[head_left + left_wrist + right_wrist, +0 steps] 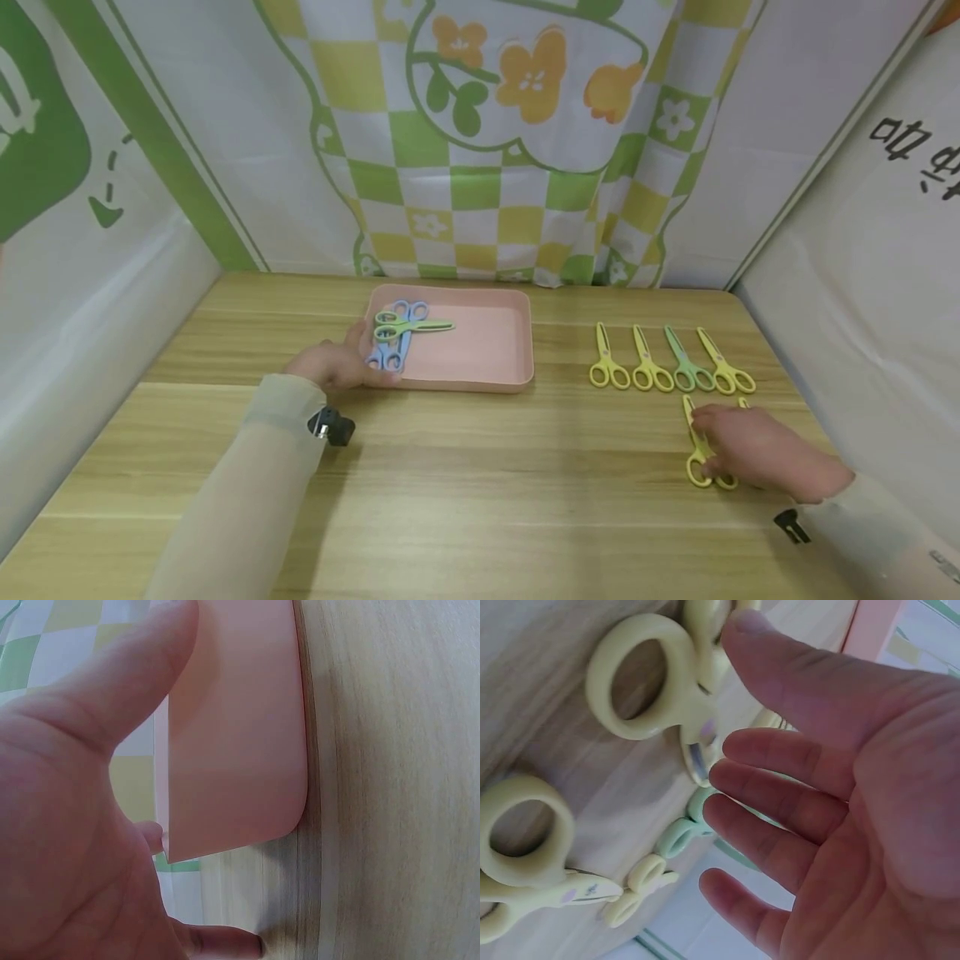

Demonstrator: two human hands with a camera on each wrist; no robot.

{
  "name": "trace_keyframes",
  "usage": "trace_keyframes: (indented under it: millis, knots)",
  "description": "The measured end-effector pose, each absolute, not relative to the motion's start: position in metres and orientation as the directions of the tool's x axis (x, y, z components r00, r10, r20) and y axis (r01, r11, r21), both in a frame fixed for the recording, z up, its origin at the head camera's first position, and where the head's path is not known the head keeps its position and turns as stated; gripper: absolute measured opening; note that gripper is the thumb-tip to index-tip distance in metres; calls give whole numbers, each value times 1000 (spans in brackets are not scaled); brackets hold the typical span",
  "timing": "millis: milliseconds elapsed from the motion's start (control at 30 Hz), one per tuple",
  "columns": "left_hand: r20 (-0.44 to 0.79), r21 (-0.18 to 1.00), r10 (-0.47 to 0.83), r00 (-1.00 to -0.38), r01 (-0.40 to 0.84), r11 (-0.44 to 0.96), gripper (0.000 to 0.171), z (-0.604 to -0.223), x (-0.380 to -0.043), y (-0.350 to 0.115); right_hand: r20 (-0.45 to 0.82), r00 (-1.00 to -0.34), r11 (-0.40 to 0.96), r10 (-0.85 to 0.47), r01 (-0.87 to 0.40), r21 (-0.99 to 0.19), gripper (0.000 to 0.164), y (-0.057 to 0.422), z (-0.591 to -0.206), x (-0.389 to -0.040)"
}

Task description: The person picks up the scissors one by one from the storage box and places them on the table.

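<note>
My left hand (333,364) is at the front left corner of a pink tray (491,333), its thumb lying along the front wall and its fingers by the left side. In the left wrist view the tray wall (240,750) stands beside the straight thumb. Green scissors (412,326) lie across blue scissors (405,346) inside the tray. My right hand (757,446) is over yellow scissors (699,454), fingers extended and partly hiding them. In the right wrist view the thumb is near their handle (604,682). Another yellow pair (540,862) lies beside them.
Behind the right hand, a row holds yellow scissors (603,358) and green scissors (686,362), tips pointing back. A checkered curtain (517,225) hangs behind the wooden table (465,500). White cloth walls (862,292) stand at both sides.
</note>
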State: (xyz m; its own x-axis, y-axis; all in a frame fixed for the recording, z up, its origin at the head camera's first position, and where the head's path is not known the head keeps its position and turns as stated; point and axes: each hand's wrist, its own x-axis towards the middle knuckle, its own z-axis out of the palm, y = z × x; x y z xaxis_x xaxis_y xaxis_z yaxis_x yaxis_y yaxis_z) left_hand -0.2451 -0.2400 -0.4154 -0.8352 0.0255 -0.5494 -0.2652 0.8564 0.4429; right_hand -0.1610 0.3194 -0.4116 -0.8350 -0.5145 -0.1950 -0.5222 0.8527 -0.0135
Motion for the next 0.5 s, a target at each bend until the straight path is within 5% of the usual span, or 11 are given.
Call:
trace_keyframes:
  millis: [333,500]
  knots:
    - [-550,459,72,-832,-229,858,142,-406,-241,-235,-96,-817,819,-569,-573,25,42,291,-396,-167]
    - [-552,491,91,-829,-235,839,138,-402,-238,-234,-22,-771,771,-637,-637,1,56,235,-389,-183]
